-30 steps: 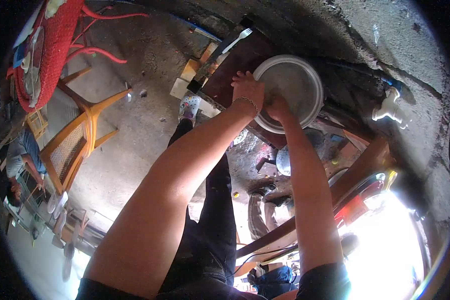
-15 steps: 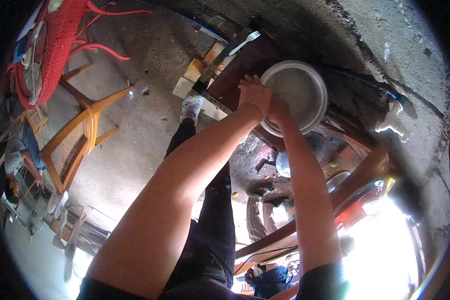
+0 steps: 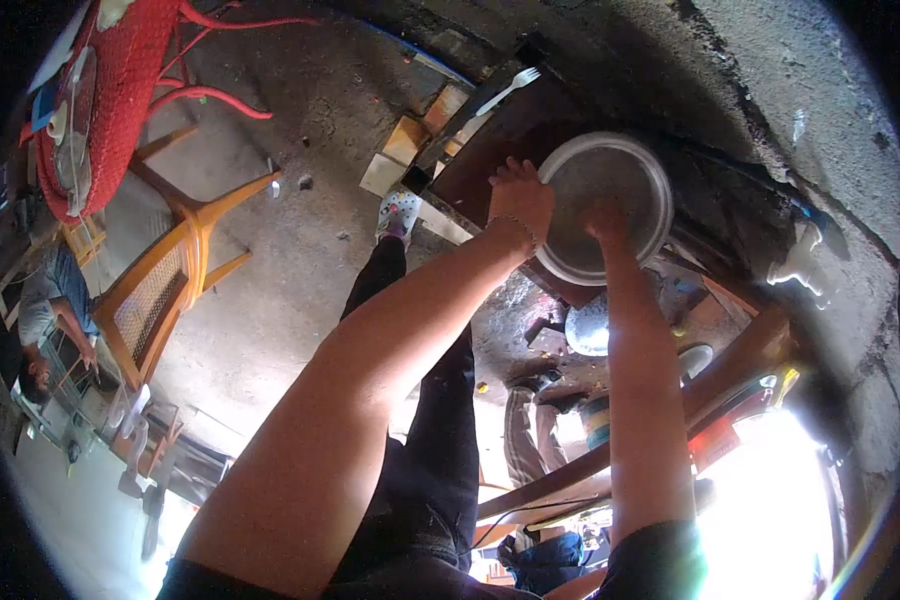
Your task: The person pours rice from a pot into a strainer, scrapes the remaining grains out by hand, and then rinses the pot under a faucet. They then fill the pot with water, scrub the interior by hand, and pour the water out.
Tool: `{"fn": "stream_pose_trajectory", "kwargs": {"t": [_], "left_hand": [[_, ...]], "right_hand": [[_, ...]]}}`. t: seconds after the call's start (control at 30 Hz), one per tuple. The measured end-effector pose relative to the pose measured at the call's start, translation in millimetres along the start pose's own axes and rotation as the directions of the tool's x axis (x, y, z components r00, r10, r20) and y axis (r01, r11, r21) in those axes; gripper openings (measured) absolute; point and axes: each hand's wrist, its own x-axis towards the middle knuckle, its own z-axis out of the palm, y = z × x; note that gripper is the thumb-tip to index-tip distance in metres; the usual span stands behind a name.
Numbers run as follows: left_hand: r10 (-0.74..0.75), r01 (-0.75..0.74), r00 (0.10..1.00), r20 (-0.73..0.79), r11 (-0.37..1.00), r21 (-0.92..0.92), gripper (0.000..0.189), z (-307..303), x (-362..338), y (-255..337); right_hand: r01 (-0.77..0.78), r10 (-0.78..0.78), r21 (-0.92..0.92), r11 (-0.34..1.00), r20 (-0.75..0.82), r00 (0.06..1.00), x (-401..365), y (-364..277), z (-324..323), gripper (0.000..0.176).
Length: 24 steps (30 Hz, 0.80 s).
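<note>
A round, pale-rimmed basin [image 3: 660, 186] with greyish content stands on a dark brown surface [image 3: 470, 180]. My left hand [image 3: 521, 196], with a bracelet at the wrist, is at the basin's left rim, its fingers apart and bent over the dark surface. Inside the basin is my right hand [image 3: 606, 218], its fingers dim and partly hidden in the content, so whether they hold anything cannot be made out. A white plastic fork [image 3: 510, 90] lies on the edge of the dark surface, beyond my left hand.
A white tap [image 3: 798, 262] juts from the wall at the right. Wooden chair [image 3: 185, 275] and red woven chair [image 3: 110, 90] stand at the left. A person [image 3: 45, 310] is at the far left; another person's striped legs [image 3: 526, 435] show below the basin.
My right hand has moved from the basin's near left rim toward its middle. My left hand stays by the rim. The whole view has shifted slightly.
</note>
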Motion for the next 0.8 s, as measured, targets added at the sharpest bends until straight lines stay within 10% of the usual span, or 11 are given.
{"fn": "stream_pose_trajectory", "kwargs": {"t": [0.13, 0.17, 0.23, 0.33, 0.53, 0.8], "left_hand": [[-0.008, 0.016, 0.992, -0.129, 0.998, 0.055, 0.054, 5, -5, -2], [0.011, 0.0, 0.992, -0.123, 0.996, 0.085, 0.056, 2, -7, -1], [0.003, 0.001, 0.998, -0.058, 0.998, 0.067, 0.057, 6, 0, -1], [-0.01, 0.013, 0.999, -0.052, 0.998, 0.06, 0.056, 4, 0, -1], [0.031, -0.025, 0.998, -0.055, 0.994, 0.105, 0.056, -1, 0, -2], [-0.018, 0.02, 0.997, -0.08, 0.999, 0.033, 0.057, -5, 0, 0]], "right_hand": [[-0.325, 0.238, 0.477, 0.817, 0.236, 0.942, 6, 29, -16, 0.05], [-0.378, 0.307, 0.696, 0.61, 0.233, 0.923, 0, 31, -30, 0.053], [-0.334, 0.483, 0.904, -0.268, 0.426, 0.765, -12, 25, -83, 0.057], [0.147, 0.452, 0.501, -0.853, 0.565, 0.69, -26, 11, -173, 0.064], [0.29, 0.34, 0.185, -0.939, 0.388, 0.857, 31, -12, -181, 0.082], [-0.193, 0.016, 0.746, -0.637, 0.264, 0.964, -13, -118, -166, 0.091]]}}
